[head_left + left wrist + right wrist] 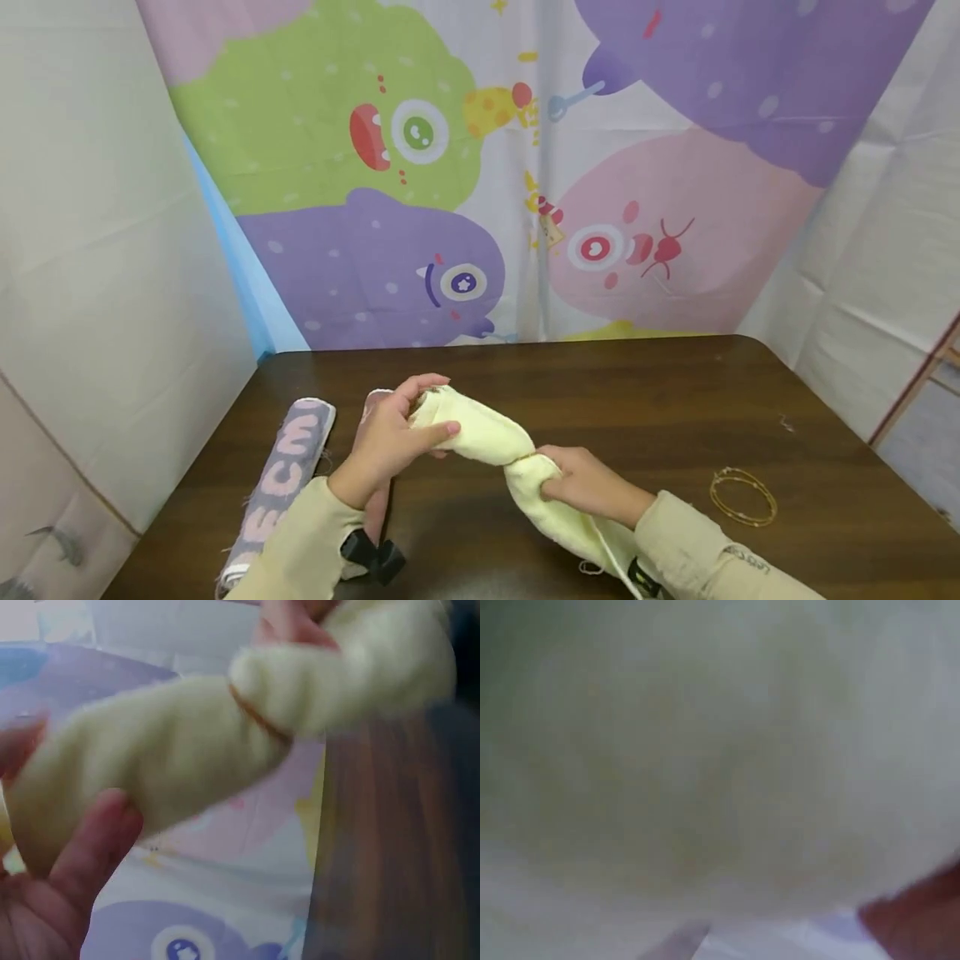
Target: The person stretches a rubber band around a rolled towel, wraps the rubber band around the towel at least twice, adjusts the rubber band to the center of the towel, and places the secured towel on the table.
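A pale yellow rolled towel (480, 425) is held above the table, slanting down to the right. A thin brownish-gold band (259, 716) cinches it around the middle, narrowing it there. My left hand (382, 442) grips the towel's upper left end, thumb on the near side and fingers around the back. Just right of the band, my right hand (592, 483) holds the towel between thumb and fingers. The lower right part hangs under my right wrist, partly hidden by the sleeve. In the right wrist view the blurred towel (705, 750) fills nearly everything.
On the left of the dark wooden table (660, 392) lies a grey-purple rolled towel (281, 483) with pink letters. A pink rolled towel (377, 508) sits partly behind my left hand. Thin gold rings (715, 504) lie at the right. A cartoon-printed curtain (517, 275) hangs behind.
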Demonstrator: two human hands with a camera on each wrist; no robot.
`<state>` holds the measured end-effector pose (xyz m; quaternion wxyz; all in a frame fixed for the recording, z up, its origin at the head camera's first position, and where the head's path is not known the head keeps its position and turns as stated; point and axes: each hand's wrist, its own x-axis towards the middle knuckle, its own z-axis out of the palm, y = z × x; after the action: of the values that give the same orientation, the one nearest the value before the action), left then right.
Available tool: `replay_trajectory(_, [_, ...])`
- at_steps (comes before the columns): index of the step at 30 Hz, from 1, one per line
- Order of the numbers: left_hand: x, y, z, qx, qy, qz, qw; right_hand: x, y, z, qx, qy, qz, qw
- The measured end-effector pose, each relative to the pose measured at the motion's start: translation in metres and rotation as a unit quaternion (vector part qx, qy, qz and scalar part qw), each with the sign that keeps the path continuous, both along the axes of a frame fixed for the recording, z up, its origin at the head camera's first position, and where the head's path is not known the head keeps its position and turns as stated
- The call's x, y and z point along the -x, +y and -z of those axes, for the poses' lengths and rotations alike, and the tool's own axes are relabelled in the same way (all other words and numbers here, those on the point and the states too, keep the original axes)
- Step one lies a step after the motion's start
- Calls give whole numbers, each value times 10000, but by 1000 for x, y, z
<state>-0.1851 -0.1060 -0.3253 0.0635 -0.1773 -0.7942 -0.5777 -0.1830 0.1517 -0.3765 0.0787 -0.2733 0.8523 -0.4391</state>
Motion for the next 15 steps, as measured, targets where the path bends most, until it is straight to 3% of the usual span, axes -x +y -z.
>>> replay_trajectory(3, [0, -9, 5, 489, 507, 979, 9927, 6, 9, -4, 257, -862, -506, 9947])
replay_trajectory(5, [0, -12, 10, 777, 1002, 1247, 9841, 9, 13, -6, 333, -1255, -869, 9877])
replay_trajectory(8, [-1, -12, 15, 648, 1346, 1442, 9782, 10, 17, -9, 360, -1708, -1311, 9759])
replay_trajectory(11, [-2, -9, 16, 468, 1914, 1437, 9698, 11, 17, -11, 424, -2018, -1588, 9655])
replay_trajectory(15, [-2, -5, 15, 414, 2758, 1633, 9463, 11, 17, -12, 443, -2377, -1768, 9541])
